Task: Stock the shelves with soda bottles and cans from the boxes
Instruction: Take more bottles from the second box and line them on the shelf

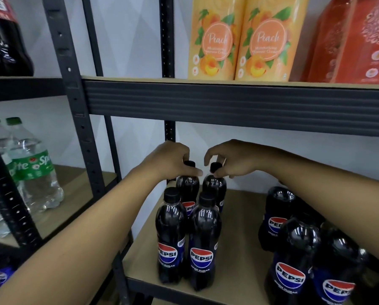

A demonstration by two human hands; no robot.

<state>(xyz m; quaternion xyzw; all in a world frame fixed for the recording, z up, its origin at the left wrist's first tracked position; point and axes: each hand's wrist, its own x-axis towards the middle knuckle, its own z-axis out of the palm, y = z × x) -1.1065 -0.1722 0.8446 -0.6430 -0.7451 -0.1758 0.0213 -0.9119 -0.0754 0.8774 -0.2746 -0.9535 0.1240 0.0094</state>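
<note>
Right, both of our hands are at the back of the shelf board point(239, 219). Our left hand point(173, 160) curls over the cap of the rear-left Pepsi bottle point(187, 188), while our right hand point(232, 164) pinches the cap of the rear-right Pepsi bottle point(215, 186) between fingertips and thumb. Both bottles stand upright, side by side. Just in front of them are the front-left bottle point(171, 234) and front-right bottle point(204, 243), which hide their bases.

These look full, with dark soda up to the shoulders, so we'd judge them weighty for their size. The plastic is glossy and likely slick on the body, and it probably gives a little under a squeeze. The cap is the firm, grippy part and is fine for steering a bottle into line. For a real lift we'd rather take the neck or shoulder. They're tall and narrow, so a push from the top could tip one into its neighbour.

The board is a matte tan panel in a dark metal rack point(74, 89), and the beam point(239, 102) runs overhead, so headroom is limited. A pale wall closes the back. Larger Pepsi bottles point(294, 249) crowd the right side under our right forearm. Sprite bottles point(30, 172) stand on the next rack to the left. Peach packs point(239, 40) and a red pack point(356, 40) sit on the shelf above.
</note>
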